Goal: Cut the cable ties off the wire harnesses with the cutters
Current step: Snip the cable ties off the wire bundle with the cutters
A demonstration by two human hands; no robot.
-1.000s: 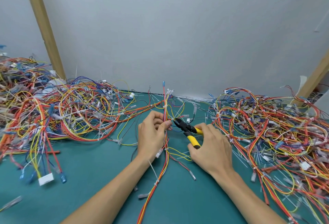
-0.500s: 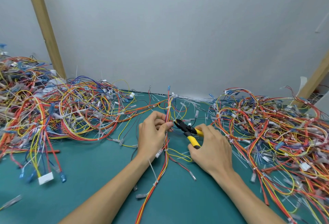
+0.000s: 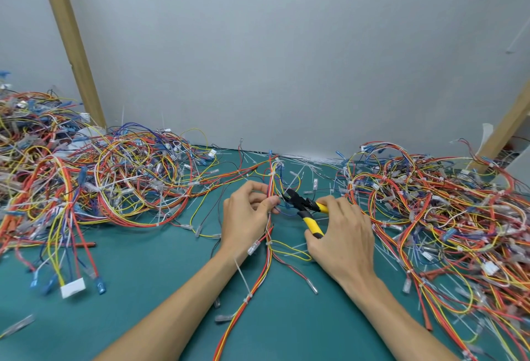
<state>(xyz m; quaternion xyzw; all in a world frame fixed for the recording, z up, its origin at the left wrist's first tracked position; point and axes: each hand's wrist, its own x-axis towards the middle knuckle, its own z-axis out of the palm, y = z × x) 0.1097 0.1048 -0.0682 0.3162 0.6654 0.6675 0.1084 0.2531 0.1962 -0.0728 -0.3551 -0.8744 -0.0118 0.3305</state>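
One slim harness (image 3: 268,249) of red, orange and yellow wires is pinched between thumb and curled fingers of the left hand (image 3: 246,217). Yellow-handled cutters (image 3: 304,207) are gripped in the right hand (image 3: 342,236), black nose at the wires beside the left thumb. Tangled wires are piled in a left heap (image 3: 86,188) and a right heap (image 3: 430,217) on the smooth teal mat (image 3: 143,289).

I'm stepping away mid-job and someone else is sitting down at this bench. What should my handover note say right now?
Left hand pinches one wire harness above the green mat.
Right hand grips the yellow-handled cutters, tips at that harness beside the left thumb.
Done: cut ties litter the mat near the wall.
Left: a white tie lower on this harness, plus the left pile and right pile, both showing ties.
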